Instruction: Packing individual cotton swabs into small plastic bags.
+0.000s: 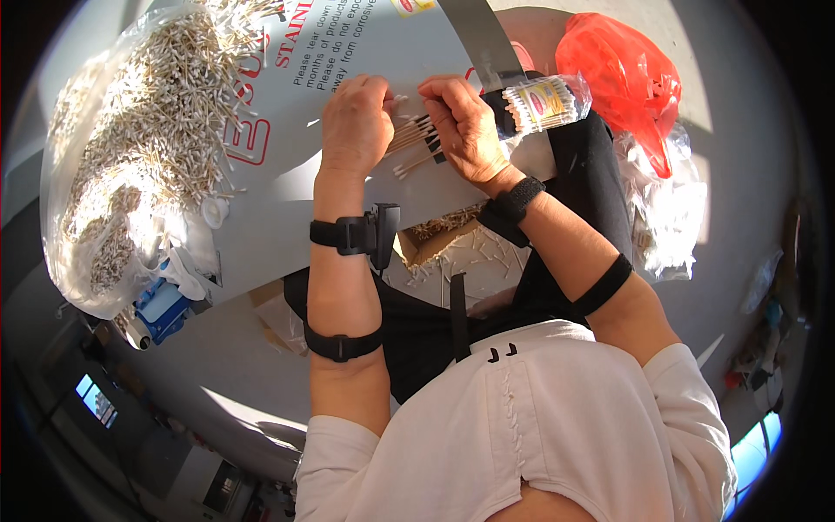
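Over the grey printed sheet, my left hand (356, 124) is closed, its fingers curled inward. White cotton tips show beside its fingertips, but what it pinches is hidden. My right hand (466, 130) is also closed, thumb and fingers bent together; I cannot make out anything in its pinch. Between the two hands lie several loose cotton swabs (412, 137) with pale wooden sticks, some close under the right fingers. A clear packet of cotton swabs (546, 103) with a yellow label rests just right of my right hand, white tips facing it.
A large clear bag (63, 187) heaped with loose swabs fills the left side. Near its lower end is a blue object (162, 310). At right, a red plastic bag (613, 65) sits above clear plastic packaging (668, 204). Below the sheet's edge is a cardboard box (437, 247) with swabs.
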`<state>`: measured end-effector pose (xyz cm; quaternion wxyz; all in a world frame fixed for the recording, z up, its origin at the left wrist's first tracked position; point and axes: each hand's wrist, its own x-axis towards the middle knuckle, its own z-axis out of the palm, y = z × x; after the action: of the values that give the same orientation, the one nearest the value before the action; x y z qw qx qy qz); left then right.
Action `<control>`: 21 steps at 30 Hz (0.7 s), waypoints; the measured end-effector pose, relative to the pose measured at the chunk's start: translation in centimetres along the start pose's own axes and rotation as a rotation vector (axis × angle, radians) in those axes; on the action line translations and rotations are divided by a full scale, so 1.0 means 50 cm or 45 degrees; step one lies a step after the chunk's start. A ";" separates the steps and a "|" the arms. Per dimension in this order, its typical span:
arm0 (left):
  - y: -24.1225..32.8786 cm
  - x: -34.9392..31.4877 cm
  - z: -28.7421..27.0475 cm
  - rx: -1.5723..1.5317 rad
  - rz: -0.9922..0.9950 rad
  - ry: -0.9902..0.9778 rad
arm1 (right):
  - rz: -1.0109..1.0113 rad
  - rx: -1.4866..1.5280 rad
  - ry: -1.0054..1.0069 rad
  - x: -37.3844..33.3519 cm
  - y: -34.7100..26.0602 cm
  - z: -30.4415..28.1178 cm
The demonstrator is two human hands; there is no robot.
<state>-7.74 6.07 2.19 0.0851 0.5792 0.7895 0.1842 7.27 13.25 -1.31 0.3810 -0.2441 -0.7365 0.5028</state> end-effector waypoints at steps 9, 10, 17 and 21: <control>-0.018 0.008 -0.017 -0.182 -0.159 0.091 | -0.005 -0.032 0.002 -0.001 0.003 -0.002; -0.017 0.012 -0.020 -0.070 -0.136 0.075 | 0.003 -0.027 -0.002 -0.002 0.003 -0.002; -0.011 0.016 -0.019 -0.172 -0.094 -0.110 | -0.005 -0.018 0.001 -0.002 0.007 -0.003; -0.013 0.004 -0.008 -0.062 -0.030 -0.108 | 0.028 -0.032 -0.012 -0.001 -0.003 0.000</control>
<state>-8.49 6.00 2.32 0.1349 0.5749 0.7873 0.1775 7.31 13.15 -1.18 0.3688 -0.2546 -0.7418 0.4988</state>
